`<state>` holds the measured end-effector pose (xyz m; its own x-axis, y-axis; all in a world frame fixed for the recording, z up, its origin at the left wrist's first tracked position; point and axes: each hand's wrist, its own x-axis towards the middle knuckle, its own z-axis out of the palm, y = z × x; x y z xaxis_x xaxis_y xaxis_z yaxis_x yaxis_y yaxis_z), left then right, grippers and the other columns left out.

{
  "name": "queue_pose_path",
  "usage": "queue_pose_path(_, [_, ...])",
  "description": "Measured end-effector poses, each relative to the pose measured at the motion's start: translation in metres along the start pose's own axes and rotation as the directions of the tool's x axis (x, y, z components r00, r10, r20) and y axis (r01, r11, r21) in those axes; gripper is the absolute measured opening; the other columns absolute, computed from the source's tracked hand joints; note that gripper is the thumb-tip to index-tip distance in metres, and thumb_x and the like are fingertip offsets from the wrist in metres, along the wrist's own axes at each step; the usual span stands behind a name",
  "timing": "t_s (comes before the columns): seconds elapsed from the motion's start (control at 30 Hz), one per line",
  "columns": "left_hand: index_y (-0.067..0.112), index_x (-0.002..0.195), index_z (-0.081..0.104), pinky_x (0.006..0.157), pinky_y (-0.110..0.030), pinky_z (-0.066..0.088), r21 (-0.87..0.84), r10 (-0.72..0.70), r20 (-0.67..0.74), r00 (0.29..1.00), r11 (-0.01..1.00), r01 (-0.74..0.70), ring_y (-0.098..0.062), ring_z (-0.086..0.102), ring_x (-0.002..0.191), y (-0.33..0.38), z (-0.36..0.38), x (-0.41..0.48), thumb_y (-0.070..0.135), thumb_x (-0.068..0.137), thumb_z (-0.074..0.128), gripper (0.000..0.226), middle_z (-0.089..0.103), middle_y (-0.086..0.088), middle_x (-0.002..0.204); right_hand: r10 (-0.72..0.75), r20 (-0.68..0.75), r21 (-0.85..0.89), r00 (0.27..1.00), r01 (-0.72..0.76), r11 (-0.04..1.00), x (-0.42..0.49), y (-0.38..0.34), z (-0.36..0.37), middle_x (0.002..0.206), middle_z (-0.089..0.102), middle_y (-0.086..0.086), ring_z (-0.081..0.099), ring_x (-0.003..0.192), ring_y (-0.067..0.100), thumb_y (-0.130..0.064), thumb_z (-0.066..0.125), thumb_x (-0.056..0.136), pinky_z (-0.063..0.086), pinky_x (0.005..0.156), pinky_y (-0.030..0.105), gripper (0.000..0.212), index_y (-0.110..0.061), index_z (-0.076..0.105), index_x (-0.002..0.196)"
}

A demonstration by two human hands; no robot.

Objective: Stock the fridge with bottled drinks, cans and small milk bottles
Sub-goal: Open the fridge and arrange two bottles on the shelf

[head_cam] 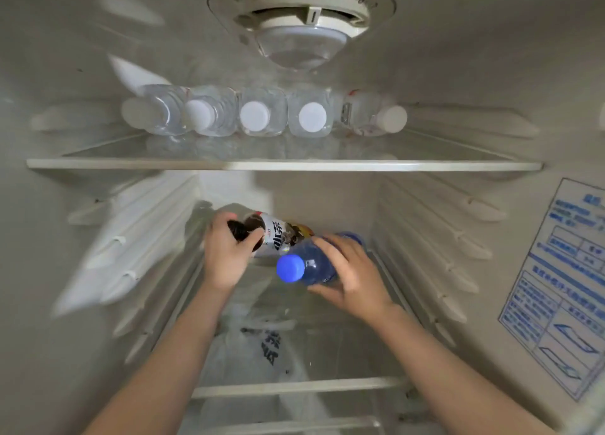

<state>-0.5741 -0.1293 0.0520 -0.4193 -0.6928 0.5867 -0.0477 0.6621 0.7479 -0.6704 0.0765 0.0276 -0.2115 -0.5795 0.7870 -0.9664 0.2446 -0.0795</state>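
Holding, left hand (226, 254): we grip a dark tea bottle (271, 235), centre of frame.
Right hand (347, 271): fingers wrapped around our blue bottle (307, 266).
Upper shelf (281, 165): five clear bottles (255, 113).

Pale ribbed side walls (435, 225) enclose the fridge interior. A numbered thermostat dial (301, 5) with a clear lamp cover sits top centre. A blue-printed instruction label (563, 284) is on the right wall.

Inside a household fridge: white ribbed walls, a glass shelf (284, 165), a numbered thermostat dial (301, 0), an instruction sticker (563, 287).
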Motion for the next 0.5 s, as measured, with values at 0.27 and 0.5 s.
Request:
queue_pose_path(0.27, [0.004, 0.063, 0.057, 0.06, -0.035, 0.038, 0.086, 0.192, 0.078, 0.978, 0.976, -0.198, -0.03, 0.054, 0.066, 0.064, 0.015, 0.045, 0.023, 0.073, 0.074, 0.028, 0.058, -0.015, 0.062, 0.668, -0.096, 0.488, 0.738, -0.55, 0.678, 0.036, 0.027, -0.018, 0.091, 0.068, -0.016, 0.066, 0.088, 0.005, -0.043, 0.076, 0.069, 0.053, 0.077, 0.029, 0.036, -0.035, 0.062, 0.101])
queue_pose_path(0.5, [0.012, 0.066, 0.06, 0.055, -0.028, 0.037, 0.133, 0.076, 0.08, 0.994, 0.987, -0.086, -0.026, 0.058, 0.067, 0.059, 0.03, 0.059, 0.042, 0.073, 0.072, 0.032, 0.06, -0.002, 0.062, 0.685, 0.006, 0.466, 0.729, -0.608, 0.642, 0.043, 0.036, -0.012, 0.088, 0.067, -0.021, 0.063, 0.082, -0.005, -0.052, 0.069, 0.072, 0.044, 0.064, 0.013, 0.029, -0.041, 0.056, 0.097])
